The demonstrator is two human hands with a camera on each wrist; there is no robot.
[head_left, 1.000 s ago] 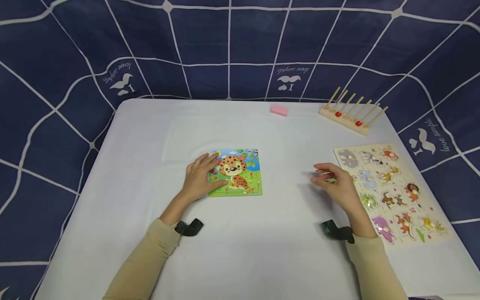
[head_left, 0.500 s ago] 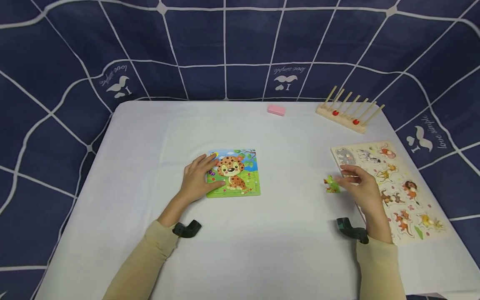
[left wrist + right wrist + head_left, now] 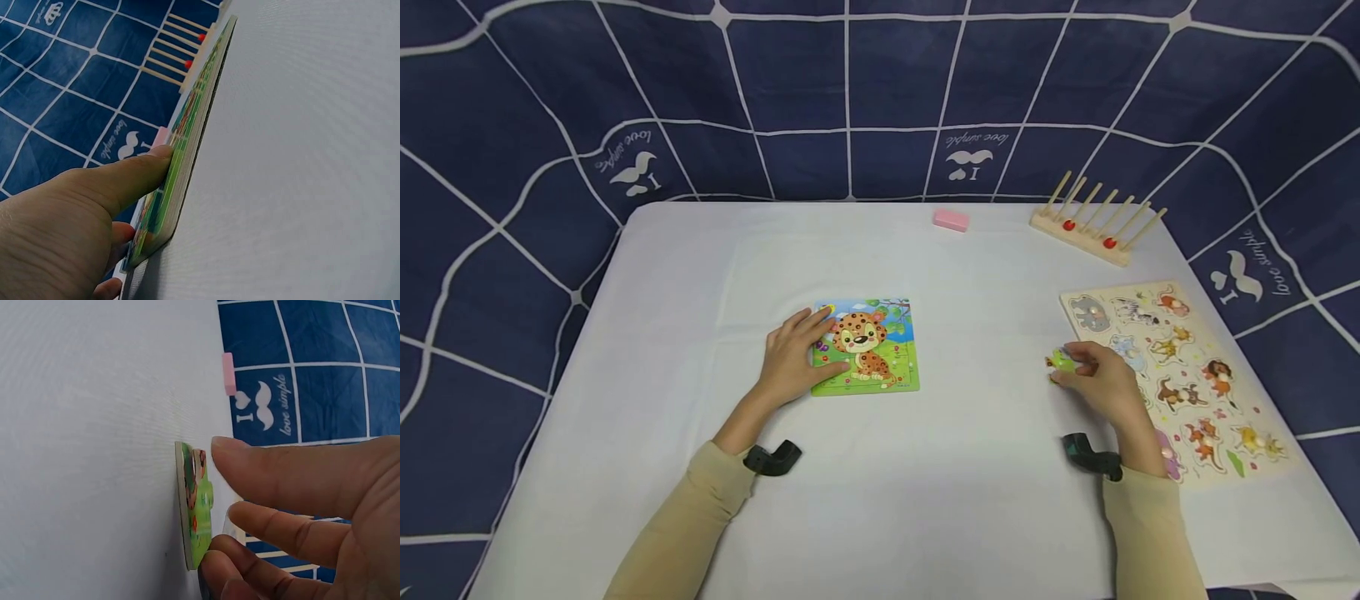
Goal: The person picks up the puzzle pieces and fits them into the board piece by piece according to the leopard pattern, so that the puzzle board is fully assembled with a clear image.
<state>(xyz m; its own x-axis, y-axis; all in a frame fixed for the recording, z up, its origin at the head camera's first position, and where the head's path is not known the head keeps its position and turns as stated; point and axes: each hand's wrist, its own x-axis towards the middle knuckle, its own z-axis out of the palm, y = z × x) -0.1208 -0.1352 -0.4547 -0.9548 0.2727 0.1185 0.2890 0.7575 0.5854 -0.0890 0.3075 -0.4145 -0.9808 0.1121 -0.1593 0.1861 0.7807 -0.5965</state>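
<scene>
My left hand (image 3: 790, 354) rests on the left side of a leopard jigsaw puzzle (image 3: 895, 367), thumb and fingers spread across its picture. In the left wrist view the thumb lies on the top face of the puzzle (image 3: 177, 165), close to its edge. To the right, my right hand (image 3: 1105, 385) is at a small green jigsaw piece (image 3: 1059, 362). From the right wrist, the piece (image 3: 202, 519) appears low over the white surface, with lower fingertips right at one end. A gap shows between it and the thumb (image 3: 234, 456).
At the right lies a wooden animal knob puzzle (image 3: 1213, 433), partly behind my right forearm. A pegged wooden stand (image 3: 1082, 240) with red beads is at the back right. A pink block (image 3: 951, 220) sits near the table's (image 3: 760, 250) far edge.
My right hand moved right, leaving the green jigsaw piece on the table, then came back left to it. The left hand stays on the leopard puzzle.
</scene>
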